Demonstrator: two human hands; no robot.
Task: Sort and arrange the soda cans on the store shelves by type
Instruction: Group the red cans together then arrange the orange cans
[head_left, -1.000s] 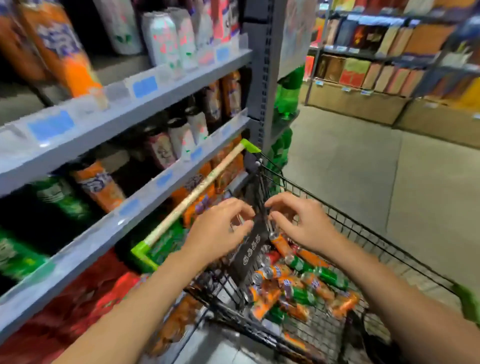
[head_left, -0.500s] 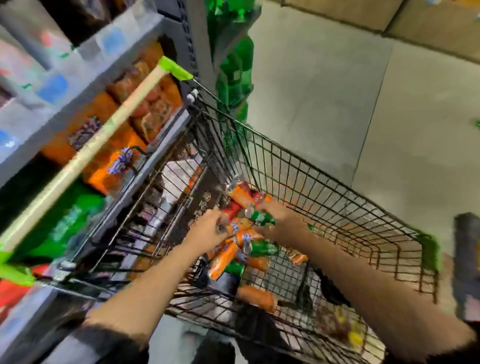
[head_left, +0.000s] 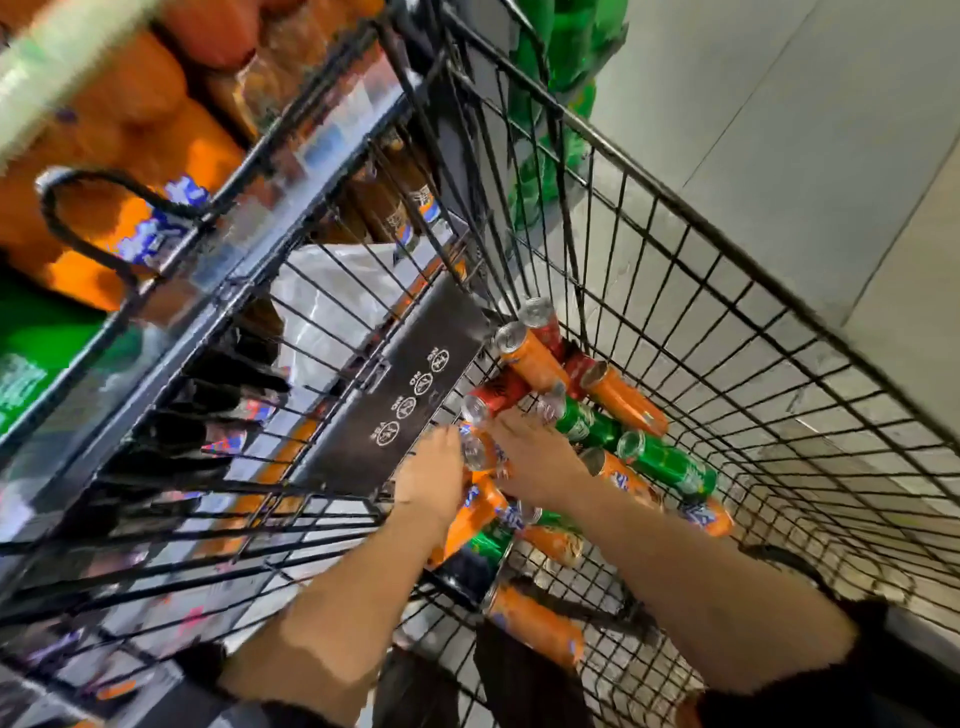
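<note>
Orange, green and red aluminium soda cans (head_left: 597, 415) lie in a loose heap on the bottom of the black wire shopping cart (head_left: 727, 291), in the centre of the frame, none of them on the shelves yet. The heap is the main risk, I think: the cans lie across each other, so pulling one out may let its neighbours roll away, and a can that slips could fall back on the wire and get a dent. Mixed colours close together could also lead to taking the wrong type.

Both arms reach down into the cart from the lower edge of the frame. The left hand (head_left: 434, 480) is turned palm down with fingers curled over an orange slim can with a blue label (head_left: 480, 506) and seems to grip it. The right hand (head_left: 535, 457) lies just beside it, fingers bent around another small can (head_left: 475, 449) whose silver top shows between the two hands; the blur does not let me see this grip exactly. Orange and green soda bottles on the store shelf (head_left: 130, 171) stand in the upper left.
</note>
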